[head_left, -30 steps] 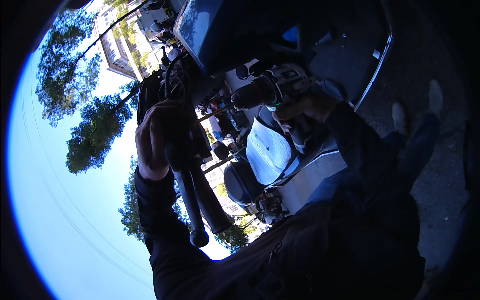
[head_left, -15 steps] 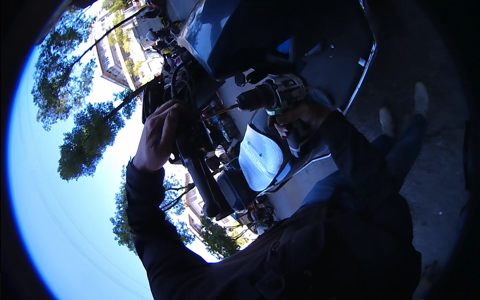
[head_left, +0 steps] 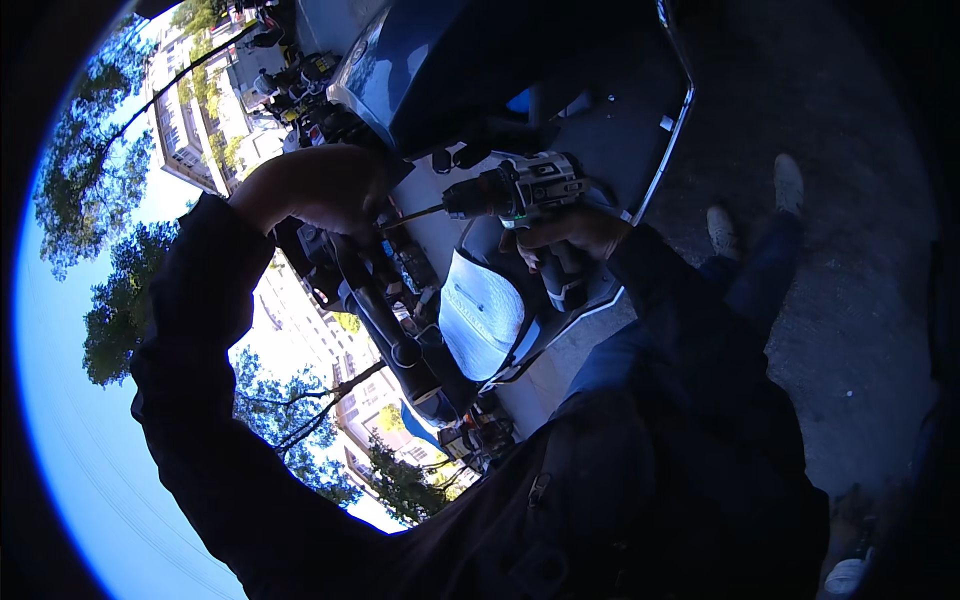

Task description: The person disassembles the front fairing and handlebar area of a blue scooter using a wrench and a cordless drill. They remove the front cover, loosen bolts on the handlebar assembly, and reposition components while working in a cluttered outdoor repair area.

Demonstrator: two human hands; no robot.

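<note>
A cordless drill [head_left: 545,180] with a long thin bit [head_left: 413,216] is in my right hand [head_left: 578,232], whose fingers wrap its grip. The bit points left, at the dark handlebar area of a scooter [head_left: 440,90]; shadow hides whether its tip touches anything. My left hand [head_left: 335,188] reaches over that handlebar area, bent at the wrist, just beyond the tip of the bit. Its fingers are lost in the dark behind it. Below it, a black handlebar grip [head_left: 375,310] slants down toward my chest.
A silvery-white mat [head_left: 482,315] lies on the scooter beneath the drill. Shiny trim [head_left: 668,150] edges the bodywork on the right. Beyond are dark pavement [head_left: 850,330] and legs with pale shoes [head_left: 788,185]. Parked two-wheelers [head_left: 300,95], trees and buildings fill the left background.
My left hand has moved up and curled over the handlebar area, its elbow swinging out left. The drill stays in my right hand; the whole view has shifted slightly.
</note>
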